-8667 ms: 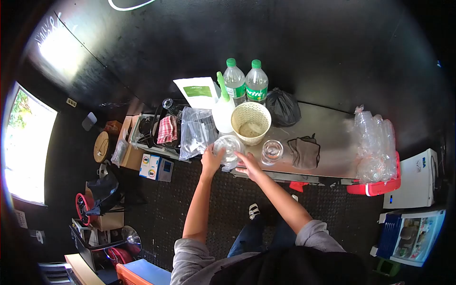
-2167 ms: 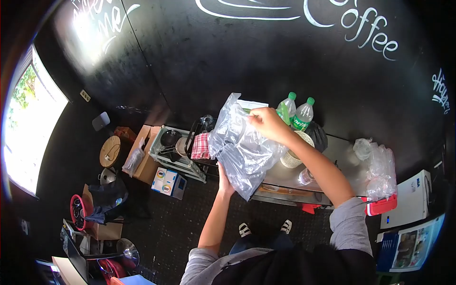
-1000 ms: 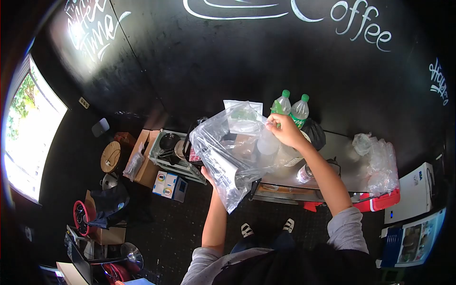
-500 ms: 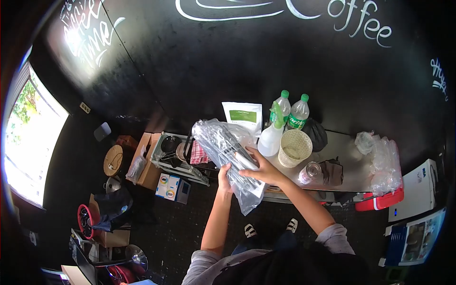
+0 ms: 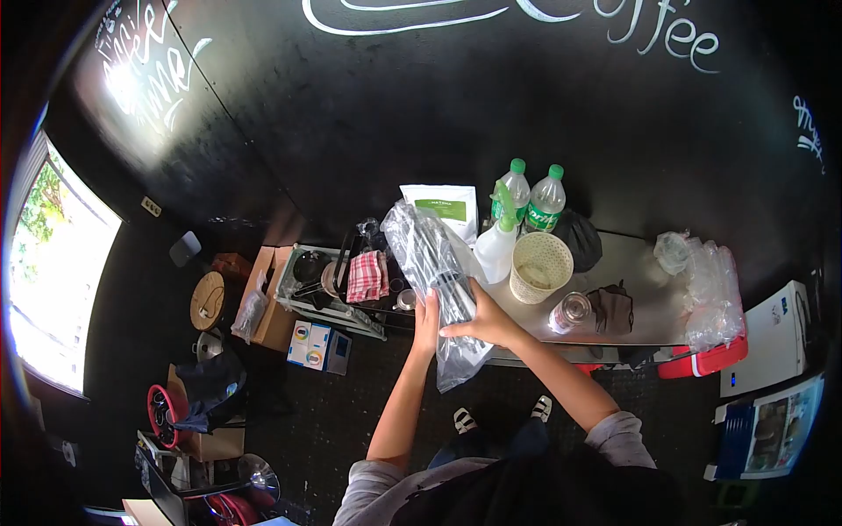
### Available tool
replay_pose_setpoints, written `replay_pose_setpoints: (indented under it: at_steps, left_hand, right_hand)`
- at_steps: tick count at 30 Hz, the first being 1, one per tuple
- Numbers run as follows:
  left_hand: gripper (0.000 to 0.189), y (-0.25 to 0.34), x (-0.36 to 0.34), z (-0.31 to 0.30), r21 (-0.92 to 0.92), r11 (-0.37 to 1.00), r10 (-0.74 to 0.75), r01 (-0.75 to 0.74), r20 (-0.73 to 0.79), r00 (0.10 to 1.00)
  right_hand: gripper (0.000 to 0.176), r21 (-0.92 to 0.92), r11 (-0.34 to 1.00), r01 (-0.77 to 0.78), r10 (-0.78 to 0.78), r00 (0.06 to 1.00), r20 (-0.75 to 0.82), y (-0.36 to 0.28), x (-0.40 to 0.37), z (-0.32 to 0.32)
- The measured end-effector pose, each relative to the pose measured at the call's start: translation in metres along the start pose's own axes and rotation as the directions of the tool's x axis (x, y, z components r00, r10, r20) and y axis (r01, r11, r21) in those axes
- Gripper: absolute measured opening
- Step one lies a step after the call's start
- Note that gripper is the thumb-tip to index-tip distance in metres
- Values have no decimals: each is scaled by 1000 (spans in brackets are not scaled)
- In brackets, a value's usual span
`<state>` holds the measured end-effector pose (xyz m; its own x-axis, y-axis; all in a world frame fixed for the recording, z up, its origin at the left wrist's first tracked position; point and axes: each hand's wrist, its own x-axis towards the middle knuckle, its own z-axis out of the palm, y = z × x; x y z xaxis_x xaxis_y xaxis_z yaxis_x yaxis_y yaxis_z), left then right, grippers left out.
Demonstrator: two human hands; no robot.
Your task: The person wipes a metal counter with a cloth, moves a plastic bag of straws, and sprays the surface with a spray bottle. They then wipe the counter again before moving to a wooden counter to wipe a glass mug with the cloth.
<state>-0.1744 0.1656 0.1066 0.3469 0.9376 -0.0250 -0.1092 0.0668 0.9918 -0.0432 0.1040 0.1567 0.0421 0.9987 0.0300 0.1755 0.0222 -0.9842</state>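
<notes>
My left hand (image 5: 426,326) and my right hand (image 5: 483,319) grip the lower half of a clear plastic bag (image 5: 430,250) from its two sides. Long thin dark sticks, which look like straws, fill the bag; their exact kind is hard to make out. Held up tilted, the bag overlaps the near edge of the metal counter. Behind its upper end stands a white pouch with a green label (image 5: 440,209). Right of the bag are a white spray bottle with a green nozzle (image 5: 496,254) and a cream woven-look bin (image 5: 541,285).
Two green-capped bottles (image 5: 545,200) stand against the black wall. A clear jar (image 5: 570,313) and a dark pouch (image 5: 611,309) sit on the counter (image 5: 658,302). To the left are a red checked cloth (image 5: 367,276), a cardboard box (image 5: 270,302) and a small printed box (image 5: 309,344).
The bag has turned more upright and narrowed between my hands, which moved closer together. More of the checked cloth and a small metal container beside it now show.
</notes>
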Motion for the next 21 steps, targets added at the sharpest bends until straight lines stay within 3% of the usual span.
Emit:
replay_pose_setpoints:
  at_steps: [3, 4, 5, 7, 9, 11, 13, 17, 19, 20, 21]
  left_hand:
    - [67, -7, 9, -2, -109, 994, 43, -29, 132, 990]
    - [73, 8, 3, 3, -256, 956, -111, 141, 129, 985]
    - [74, -1, 5, -1, -304, 942, -107, 144, 137, 985]
    - [72, 8, 1, 2, -387, 906, -121, 174, 156, 980]
    - [70, -9, 9, -4, -570, 785, -150, 244, 207, 967]
    - [70, -73, 27, -21, -508, 822, -188, 256, 182, 965]
    - [66, -57, 20, -24, -508, 716, -328, 479, 362, 873]
    - [55, -69, 19, -33, -496, 739, -260, 456, 414, 872]
    - [47, -77, 27, -42, -387, 883, -123, 267, 360, 925]
    - [49, -82, 30, -43, -338, 909, -182, 244, 205, 962]
    - [58, -64, 25, -37, -130, 957, -265, 261, -18, 964]
  right_hand:
    - [99, 121, 993, -15, 16, 1000, -11, 10, 2, -3]
    - [98, 223, 970, -92, 94, 996, -1, 8, 0, -5]
    - [97, 322, 932, -166, 170, 985, 16, 5, -2, -6]
    - [93, 349, 924, -155, 162, 987, 10, 3, -5, -8]
    - [91, 421, 887, -192, 172, 981, 85, 7, -7, -13]
    - [90, 444, 879, -171, 139, 985, 103, -1, -11, -15]
    - [91, 420, 897, -140, 90, 986, 137, -2, -12, -16]
    - [93, 373, 920, -121, 90, 991, 101, -1, -13, -18]
    - [94, 317, 937, -146, 134, 989, 58, -3, -15, -23]
    - [94, 279, 952, -128, 132, 991, 6, -6, -16, -24]
    - [94, 278, 952, -127, 131, 991, 6, -2, -15, -26]
